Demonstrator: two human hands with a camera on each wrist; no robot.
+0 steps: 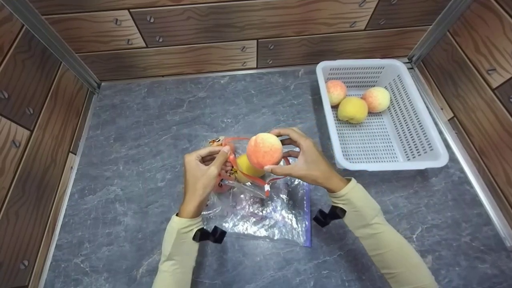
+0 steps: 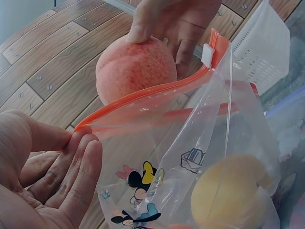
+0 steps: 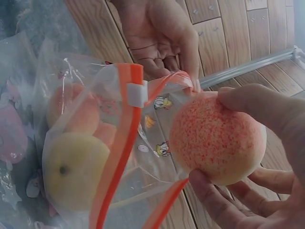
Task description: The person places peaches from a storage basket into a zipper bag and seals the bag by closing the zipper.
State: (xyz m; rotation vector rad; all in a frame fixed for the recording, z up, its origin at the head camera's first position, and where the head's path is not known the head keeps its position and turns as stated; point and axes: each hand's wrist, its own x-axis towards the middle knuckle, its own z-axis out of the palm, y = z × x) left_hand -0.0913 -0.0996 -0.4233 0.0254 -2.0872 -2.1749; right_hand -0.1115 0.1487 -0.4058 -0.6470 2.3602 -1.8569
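Observation:
My right hand point(image 1: 306, 158) holds a pink-and-cream peach point(image 1: 265, 151) between thumb and fingers, right at the open mouth of a clear zip bag point(image 2: 157, 138). The bag has an orange zip edge with a white slider and cartoon prints. Its rim is pinched between thumb and fingers of my left hand point(image 1: 204, 172). Inside the bag lie a yellow fruit point(image 3: 76, 167) and pinkish peaches point(image 3: 71, 107), seen through the plastic in the right wrist view. In the left wrist view the held peach is partly behind the orange edge.
At the right stands a white slotted basket point(image 1: 436, 156) with two peaches point(image 1: 377, 99) and a yellow fruit point(image 1: 353, 110) in it. Flat on the grey marbled table point(image 1: 140, 120), beneath the hands, lies another clear bag with a purple edge point(image 1: 307, 216). Wood-patterned walls surround the table.

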